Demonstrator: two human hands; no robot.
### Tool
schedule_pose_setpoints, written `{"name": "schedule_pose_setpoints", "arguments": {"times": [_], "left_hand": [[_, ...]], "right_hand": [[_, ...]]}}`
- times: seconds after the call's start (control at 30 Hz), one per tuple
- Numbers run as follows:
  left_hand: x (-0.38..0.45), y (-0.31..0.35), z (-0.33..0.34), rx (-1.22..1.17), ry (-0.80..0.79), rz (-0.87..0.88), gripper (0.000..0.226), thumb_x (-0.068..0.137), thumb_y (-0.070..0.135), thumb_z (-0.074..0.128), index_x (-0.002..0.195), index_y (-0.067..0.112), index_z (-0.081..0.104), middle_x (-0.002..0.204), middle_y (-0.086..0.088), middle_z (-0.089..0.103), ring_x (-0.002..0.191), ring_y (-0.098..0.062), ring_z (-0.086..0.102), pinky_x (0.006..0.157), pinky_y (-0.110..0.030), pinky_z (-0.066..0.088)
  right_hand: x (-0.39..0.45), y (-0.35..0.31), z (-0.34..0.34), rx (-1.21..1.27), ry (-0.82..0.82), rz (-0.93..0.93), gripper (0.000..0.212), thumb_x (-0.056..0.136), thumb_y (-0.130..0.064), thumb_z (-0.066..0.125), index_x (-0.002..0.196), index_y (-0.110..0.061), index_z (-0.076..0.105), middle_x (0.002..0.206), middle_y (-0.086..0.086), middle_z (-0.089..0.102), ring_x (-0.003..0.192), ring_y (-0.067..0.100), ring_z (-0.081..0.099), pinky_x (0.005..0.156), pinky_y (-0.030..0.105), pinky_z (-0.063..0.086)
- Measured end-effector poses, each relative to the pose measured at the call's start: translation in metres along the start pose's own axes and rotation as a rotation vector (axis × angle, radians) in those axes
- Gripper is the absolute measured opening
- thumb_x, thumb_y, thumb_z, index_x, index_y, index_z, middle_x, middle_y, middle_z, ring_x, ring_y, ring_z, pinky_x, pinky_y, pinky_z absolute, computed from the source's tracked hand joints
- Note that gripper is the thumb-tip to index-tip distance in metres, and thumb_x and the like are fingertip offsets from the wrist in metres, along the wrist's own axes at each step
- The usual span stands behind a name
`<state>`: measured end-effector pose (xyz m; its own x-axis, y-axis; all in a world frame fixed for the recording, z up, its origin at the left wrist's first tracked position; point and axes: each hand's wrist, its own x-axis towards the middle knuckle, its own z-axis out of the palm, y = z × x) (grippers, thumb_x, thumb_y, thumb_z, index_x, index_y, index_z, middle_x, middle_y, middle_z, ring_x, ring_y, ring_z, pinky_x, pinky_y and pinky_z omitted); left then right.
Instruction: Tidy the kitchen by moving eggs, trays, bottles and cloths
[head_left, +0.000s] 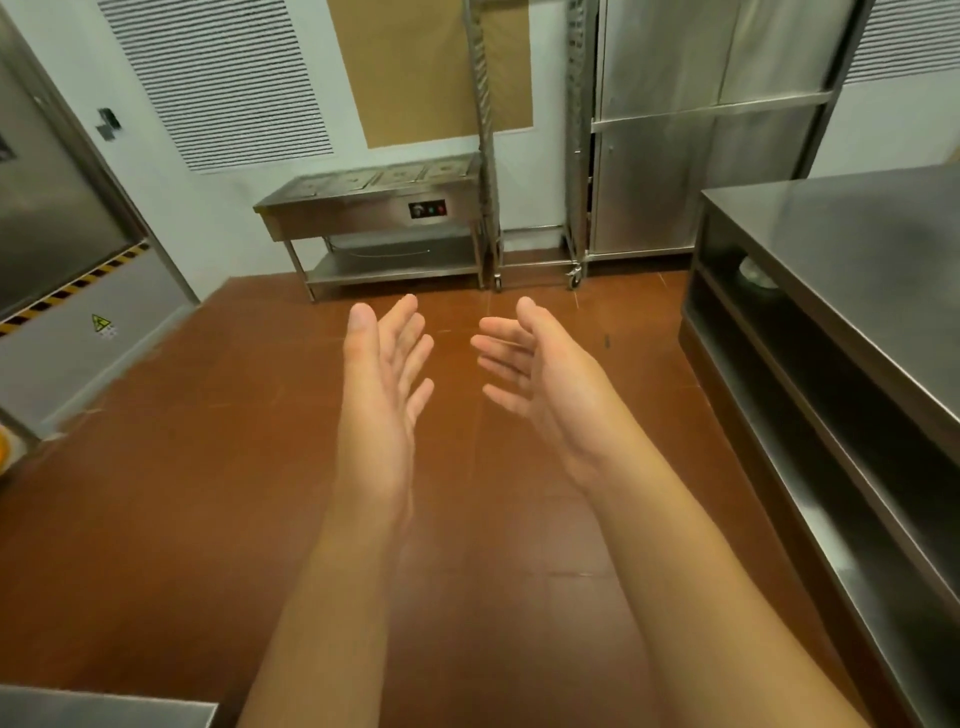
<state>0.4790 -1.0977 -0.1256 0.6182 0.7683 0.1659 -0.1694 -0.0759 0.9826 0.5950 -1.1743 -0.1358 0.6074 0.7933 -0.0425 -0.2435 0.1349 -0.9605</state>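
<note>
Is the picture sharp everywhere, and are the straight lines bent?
Head view: both hands, left hand and right hand, look slightly soft; the wide lens bows the steel rack and tilts the steel counter; dull glare on the steel.

Both bare forearms reach forward over the red-brown tiled floor (156, 493). The left hand (382, 374) and right hand (540, 374) face each other, palms inward, fingers straight and relaxed, apart and holding nothing. A steel worktop (857, 249) with lower shelves stands to the right. Ahead, against the wall, stand a steel food warmer (374, 208), a wheeled rack (535, 156) and a steel cabinet (701, 130).
</note>
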Motion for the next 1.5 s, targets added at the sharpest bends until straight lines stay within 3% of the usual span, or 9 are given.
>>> {"name": "schedule_pose_setpoints", "arguments": {"times": [0.33,0.67,0.93,1.2,1.37,1.5], "left_hand": [[0.169,-0.027,-0.093,-0.035,-0.017,-0.014,0.079,0.083,0.076,0.02,0.147,0.037,0.046,0.153,0.013,0.046,0.138,-0.005,0.045,0.121,-0.047,0.027],[0.275,-0.047,-0.165,-0.042,-0.011,-0.049,0.077,0.085,0.075,0.018,0.146,0.037,0.044,0.154,0.015,0.045,0.139,-0.004,0.044,0.122,-0.045,0.027],[0.356,-0.078,-0.252,0.032,0.245,-0.11,0.081,0.083,0.078,0.018,0.148,0.035,0.042,0.156,0.011,0.042,0.14,-0.006,0.043,0.121,-0.045,0.027],[0.422,-0.067,-0.336,0.059,0.665,-0.035,0.071,0.093,0.075,0.019,0.146,0.036,0.046,0.15,0.012,0.05,0.135,-0.003,0.048,0.119,-0.044,0.031],[0.424,-0.074,-0.376,0.047,0.887,-0.036,0.066,0.099,0.064,0.016,0.149,0.031,0.045,0.15,0.01,0.05,0.136,-0.006,0.048,0.12,-0.045,0.031],[0.42,-0.083,-0.419,0.018,1.009,-0.025,0.066,0.098,0.066,0.017,0.147,0.032,0.047,0.148,0.012,0.053,0.134,-0.005,0.051,0.119,-0.045,0.032]], "right_hand": [[0.155,0.005,0.06,-0.022,0.104,-0.062,0.048,0.1,-0.054,0.039,0.13,-0.023,0.061,0.126,-0.006,0.067,0.119,0.009,0.06,0.105,0.037,0.047],[0.268,0.023,0.135,-0.11,0.032,-0.043,0.052,0.101,-0.053,0.035,0.136,-0.023,0.056,0.132,-0.006,0.063,0.122,0.007,0.058,0.104,0.032,0.047],[0.402,0.064,0.209,-0.162,-0.175,0.051,0.052,0.099,-0.057,0.033,0.134,-0.026,0.057,0.133,-0.008,0.062,0.125,0.009,0.055,0.11,0.038,0.043],[0.529,0.061,0.317,-0.16,-0.568,0.069,0.051,0.1,-0.058,0.031,0.135,-0.03,0.056,0.132,-0.013,0.062,0.124,0.004,0.055,0.092,0.019,0.045],[0.559,0.102,0.374,-0.157,-0.82,0.195,0.05,0.101,-0.055,0.033,0.136,-0.027,0.056,0.133,-0.01,0.062,0.126,0.007,0.055,0.108,0.034,0.043],[0.577,0.127,0.42,-0.145,-0.948,0.322,0.051,0.103,-0.047,0.033,0.14,-0.018,0.052,0.139,-0.002,0.059,0.131,0.014,0.052,0.113,0.04,0.04]]}}
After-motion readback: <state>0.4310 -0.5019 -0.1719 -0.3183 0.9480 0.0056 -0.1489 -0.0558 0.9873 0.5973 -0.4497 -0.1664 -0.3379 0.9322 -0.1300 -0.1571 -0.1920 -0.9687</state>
